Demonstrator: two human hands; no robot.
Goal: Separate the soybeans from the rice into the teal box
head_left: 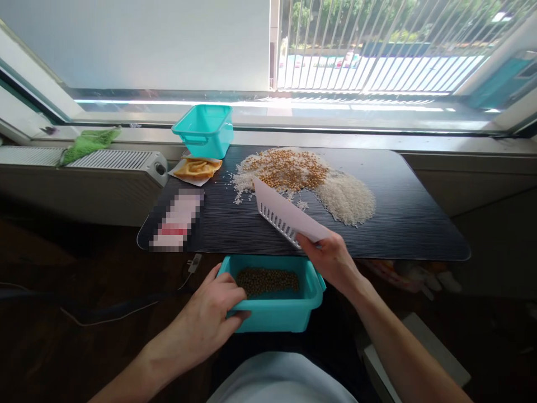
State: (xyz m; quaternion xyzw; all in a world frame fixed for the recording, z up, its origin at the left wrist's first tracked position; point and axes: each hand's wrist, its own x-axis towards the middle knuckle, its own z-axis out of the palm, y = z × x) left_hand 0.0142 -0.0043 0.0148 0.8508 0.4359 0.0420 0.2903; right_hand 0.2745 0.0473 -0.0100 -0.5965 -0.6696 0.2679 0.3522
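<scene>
My left hand [216, 305] is closed on the near left corner of a teal plastic bin [274, 316], below the table's front edge. A layer of small round brownish chickpea-like grains [268, 281] covers part of its floor. In my right hand [333, 257] is a white slotted plastic tray [285, 211], held tilted above the table's front edge by its right end. Behind the tray, golden round grains [289, 168] lie over white rice. A heap of plain rice [348, 198] joins this pile on the right.
A second teal bin [205, 131] stands at the table's back left. Before it lies a pastry-like item [196, 168] on white paper. A blurred-out flat object [178, 218] is at the left edge of the dark table [403, 207]. A green cloth [90, 144] drapes over the radiator [121, 161].
</scene>
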